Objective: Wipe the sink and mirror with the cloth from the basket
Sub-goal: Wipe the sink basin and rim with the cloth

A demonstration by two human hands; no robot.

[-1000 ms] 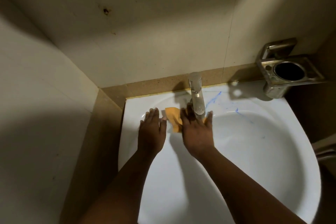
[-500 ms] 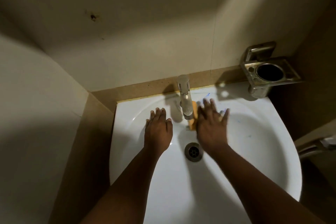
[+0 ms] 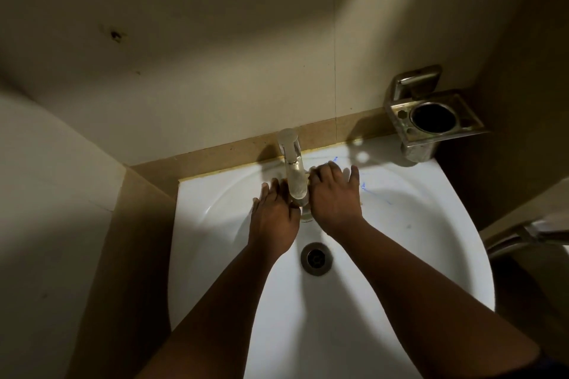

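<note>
Change: cloth, visible earlier, now hidden under my right hand [image 3: 334, 194].
Right grip: cannot tell.
Left hand [image 3: 274, 218]: flat, released, on sink [image 3: 431, 224] beside tap [image 3: 294, 169].

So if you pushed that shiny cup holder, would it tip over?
Probably not. The cup holder looks like stiff metal, and its bracket seems fixed to the wall above the sink. Its shiny surface may feel slippery.

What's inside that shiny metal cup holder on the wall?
The round opening of the metal cup holder looks dark, with nothing poking out. Its bottom is in shadow, so whether anything lies deep inside cannot be seen. Smaller holes sit beside the opening.
</note>
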